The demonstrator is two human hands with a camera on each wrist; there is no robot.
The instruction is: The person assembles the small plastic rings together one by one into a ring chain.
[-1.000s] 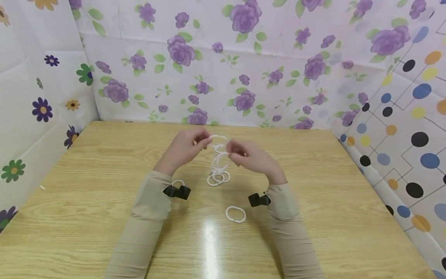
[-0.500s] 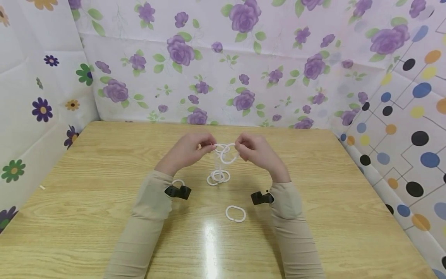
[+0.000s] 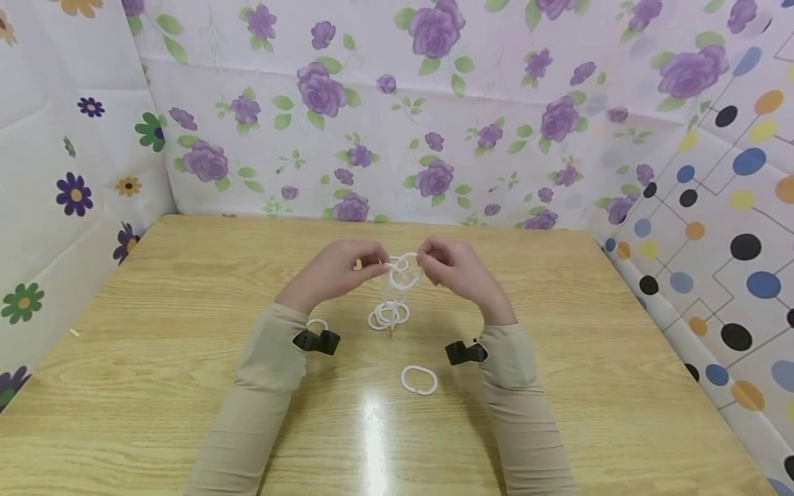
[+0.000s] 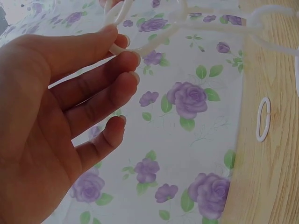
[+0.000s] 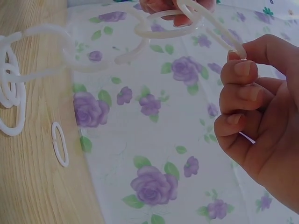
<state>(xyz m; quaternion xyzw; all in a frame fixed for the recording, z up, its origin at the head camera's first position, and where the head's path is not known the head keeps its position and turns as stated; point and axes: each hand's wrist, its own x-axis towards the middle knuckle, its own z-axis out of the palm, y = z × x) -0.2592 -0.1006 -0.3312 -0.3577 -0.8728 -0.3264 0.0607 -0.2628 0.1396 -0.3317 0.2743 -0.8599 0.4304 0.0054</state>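
Note:
My left hand (image 3: 341, 270) pinches one white plastic chain link (image 5: 163, 34) between thumb and index finger. Across from it, my right hand (image 3: 457, 275) pinches another white link (image 5: 225, 31) by its end, its other fingers curled in. The two links overlap at the left fingertips. From the left-held link a chain of white links (image 5: 84, 68) hangs down to the table, where its lower links (image 3: 372, 322) lie heaped. A single oval link (image 3: 404, 379) with a small gap lies nearer, between the forearms.
Another white link (image 3: 318, 321) lies by the left wrist, partly covered by the black wrist camera (image 3: 318, 342). The wooden table (image 3: 558, 413) is enclosed by a flowered cloth (image 3: 384, 138) behind and patterned cloths at both sides. A tiny white piece (image 3: 74, 333) lies far left.
The right hand has moved right and slightly up with its link, away from the hanging chain, then brought that link against the left-held one. The left hand has shifted slightly right and down.

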